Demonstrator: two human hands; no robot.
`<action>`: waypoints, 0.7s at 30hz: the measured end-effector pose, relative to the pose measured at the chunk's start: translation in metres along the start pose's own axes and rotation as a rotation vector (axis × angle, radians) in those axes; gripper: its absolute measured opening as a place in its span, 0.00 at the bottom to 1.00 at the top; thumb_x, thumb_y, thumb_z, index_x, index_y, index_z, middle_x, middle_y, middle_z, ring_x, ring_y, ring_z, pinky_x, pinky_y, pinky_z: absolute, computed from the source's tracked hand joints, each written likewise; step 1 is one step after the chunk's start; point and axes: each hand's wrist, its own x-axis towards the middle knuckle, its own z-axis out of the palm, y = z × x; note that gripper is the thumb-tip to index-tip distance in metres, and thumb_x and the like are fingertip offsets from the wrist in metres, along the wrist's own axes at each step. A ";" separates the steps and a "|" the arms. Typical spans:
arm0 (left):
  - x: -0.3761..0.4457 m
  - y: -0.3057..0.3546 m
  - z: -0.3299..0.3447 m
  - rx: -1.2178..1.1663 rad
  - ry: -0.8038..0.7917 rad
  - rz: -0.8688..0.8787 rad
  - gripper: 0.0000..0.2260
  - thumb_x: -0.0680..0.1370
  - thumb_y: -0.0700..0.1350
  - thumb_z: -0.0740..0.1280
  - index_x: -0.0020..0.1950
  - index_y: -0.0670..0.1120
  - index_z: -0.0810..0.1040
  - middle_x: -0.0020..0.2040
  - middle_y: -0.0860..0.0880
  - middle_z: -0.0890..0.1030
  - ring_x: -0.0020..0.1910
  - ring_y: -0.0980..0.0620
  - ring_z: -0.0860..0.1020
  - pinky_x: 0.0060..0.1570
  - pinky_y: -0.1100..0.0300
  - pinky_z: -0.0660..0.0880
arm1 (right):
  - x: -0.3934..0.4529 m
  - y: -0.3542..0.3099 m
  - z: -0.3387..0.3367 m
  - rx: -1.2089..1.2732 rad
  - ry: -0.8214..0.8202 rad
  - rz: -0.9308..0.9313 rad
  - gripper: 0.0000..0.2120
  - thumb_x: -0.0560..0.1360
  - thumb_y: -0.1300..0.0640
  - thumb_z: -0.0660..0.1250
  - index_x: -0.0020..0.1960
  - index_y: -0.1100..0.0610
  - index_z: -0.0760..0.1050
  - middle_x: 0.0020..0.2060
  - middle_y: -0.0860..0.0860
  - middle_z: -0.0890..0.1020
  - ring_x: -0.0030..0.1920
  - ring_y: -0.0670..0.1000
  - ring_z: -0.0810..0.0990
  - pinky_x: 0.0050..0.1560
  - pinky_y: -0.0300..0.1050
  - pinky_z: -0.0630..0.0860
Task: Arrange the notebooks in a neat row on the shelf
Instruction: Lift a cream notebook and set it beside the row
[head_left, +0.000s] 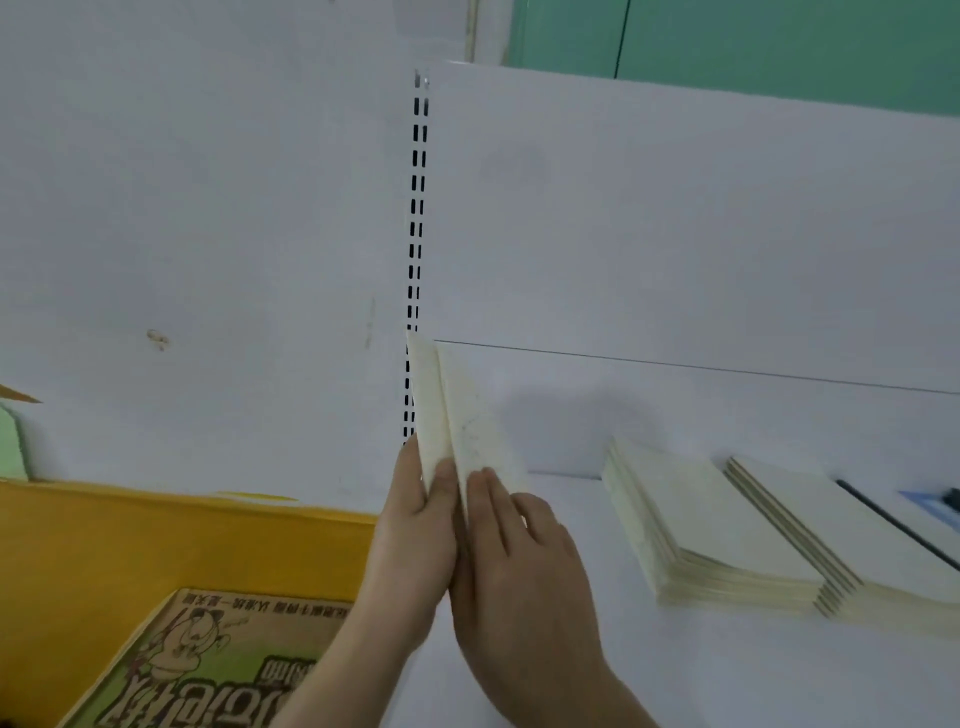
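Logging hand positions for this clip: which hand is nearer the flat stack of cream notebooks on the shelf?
Right. The right hand lies on the stack's side of the upright notebooks; the left hand grips them from the far side.

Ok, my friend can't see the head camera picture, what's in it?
Two hands, left hand and right hand, hold cream notebooks upright on a white shelf. Two flat notebook stacks lie to the right.
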 end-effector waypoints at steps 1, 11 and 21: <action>-0.001 0.000 0.003 -0.026 -0.016 -0.001 0.12 0.84 0.54 0.56 0.66 0.62 0.71 0.56 0.57 0.82 0.54 0.57 0.81 0.53 0.54 0.81 | -0.003 0.002 -0.003 0.027 -0.028 0.011 0.26 0.77 0.49 0.54 0.70 0.60 0.70 0.66 0.55 0.75 0.59 0.56 0.76 0.51 0.51 0.78; -0.009 -0.005 0.047 0.012 -0.080 0.097 0.12 0.83 0.47 0.60 0.66 0.57 0.68 0.56 0.57 0.79 0.54 0.54 0.79 0.46 0.55 0.80 | -0.031 0.055 -0.047 0.277 -0.218 -0.043 0.35 0.79 0.43 0.57 0.78 0.56 0.48 0.78 0.45 0.48 0.77 0.46 0.44 0.75 0.48 0.55; -0.024 0.006 0.113 -0.021 -0.170 0.061 0.15 0.83 0.49 0.60 0.68 0.63 0.68 0.57 0.61 0.79 0.56 0.57 0.78 0.50 0.54 0.78 | -0.054 0.149 -0.117 0.254 -0.228 0.391 0.47 0.58 0.20 0.62 0.73 0.31 0.51 0.74 0.33 0.49 0.71 0.35 0.54 0.69 0.35 0.57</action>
